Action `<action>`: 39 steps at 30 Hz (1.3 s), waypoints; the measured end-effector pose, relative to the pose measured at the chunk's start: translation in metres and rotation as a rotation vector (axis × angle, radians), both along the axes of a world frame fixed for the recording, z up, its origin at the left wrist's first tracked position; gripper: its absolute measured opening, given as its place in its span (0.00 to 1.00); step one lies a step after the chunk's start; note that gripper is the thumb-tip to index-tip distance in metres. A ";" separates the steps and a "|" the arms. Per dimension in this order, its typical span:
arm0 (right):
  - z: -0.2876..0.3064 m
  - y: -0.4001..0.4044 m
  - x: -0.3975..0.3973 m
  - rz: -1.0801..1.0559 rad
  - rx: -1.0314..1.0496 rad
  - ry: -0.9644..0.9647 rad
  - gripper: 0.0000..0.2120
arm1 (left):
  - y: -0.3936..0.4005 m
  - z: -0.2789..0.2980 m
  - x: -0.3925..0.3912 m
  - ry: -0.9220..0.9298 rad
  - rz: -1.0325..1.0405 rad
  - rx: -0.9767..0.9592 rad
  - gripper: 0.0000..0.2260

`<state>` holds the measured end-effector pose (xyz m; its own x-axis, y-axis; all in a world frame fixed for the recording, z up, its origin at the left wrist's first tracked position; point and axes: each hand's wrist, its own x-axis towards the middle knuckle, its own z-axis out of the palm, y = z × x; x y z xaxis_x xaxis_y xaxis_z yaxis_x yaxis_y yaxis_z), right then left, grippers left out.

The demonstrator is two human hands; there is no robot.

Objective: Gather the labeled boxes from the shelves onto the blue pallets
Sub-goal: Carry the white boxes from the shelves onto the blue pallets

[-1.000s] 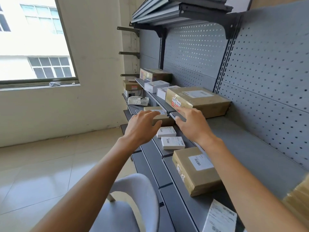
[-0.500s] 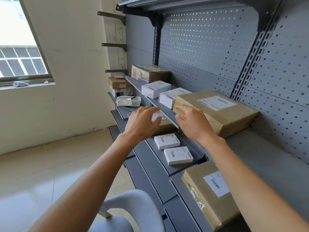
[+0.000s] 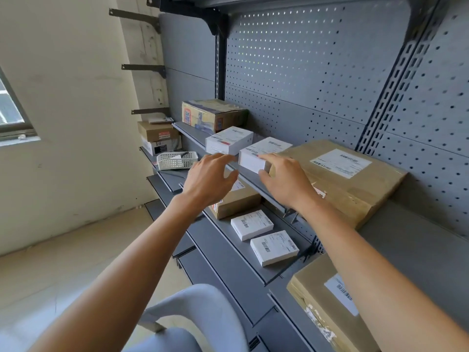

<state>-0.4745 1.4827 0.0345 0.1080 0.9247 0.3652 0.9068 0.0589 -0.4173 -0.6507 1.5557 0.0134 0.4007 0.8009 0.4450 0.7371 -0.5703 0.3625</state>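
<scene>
Grey metal shelves (image 3: pixel 418 252) are fixed to a perforated grey back panel (image 3: pixel 304 72); bare brackets (image 3: pixel 142 68) are mounted on the cream wall (image 3: pixel 76 97) beyond. A window corner (image 3: pixel 12 118) is seen at left, a pale tiled floor (image 3: pixel 50 275) below, a grey chair back (image 3: pixel 203 308) near the bottom edge.

On the upper shelf, a white labeled box (image 3: pixel 264 153) is touched at its near end by the right hand (image 3: pixel 284 179), fingers bent against it; a full grip cannot be confirmed. The left hand (image 3: pixel 208 181) is held just beside it, fingers spread, nothing in it. A second white box (image 3: pixel 228 139) and a printed carton (image 3: pixel 213 114) lie further back; a large brown parcel (image 3: pixel 342 179) sits just to the right.

On the lower shelf: a brown box (image 3: pixel 238 201), two small white boxes (image 3: pixel 251 224) (image 3: pixel 274 247), a white basket (image 3: pixel 176 160).
</scene>
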 end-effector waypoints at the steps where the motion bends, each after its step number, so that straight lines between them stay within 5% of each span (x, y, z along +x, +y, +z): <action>1: 0.001 0.006 0.000 -0.002 0.000 -0.002 0.21 | 0.007 0.001 0.001 0.009 -0.001 0.010 0.19; 26: -0.004 0.141 -0.002 -0.072 -0.132 -0.067 0.22 | 0.174 -0.016 0.024 0.058 0.008 0.043 0.22; 39: -0.041 0.189 -0.018 -0.500 -0.298 -0.186 0.20 | 0.256 -0.031 0.023 0.146 -0.277 -0.035 0.25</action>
<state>-0.4923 1.6713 -0.0063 0.5147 0.8437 0.1529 0.8537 -0.4878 -0.1822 -0.6276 1.8116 -0.0173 0.6633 0.6661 0.3412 0.6011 -0.7458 0.2873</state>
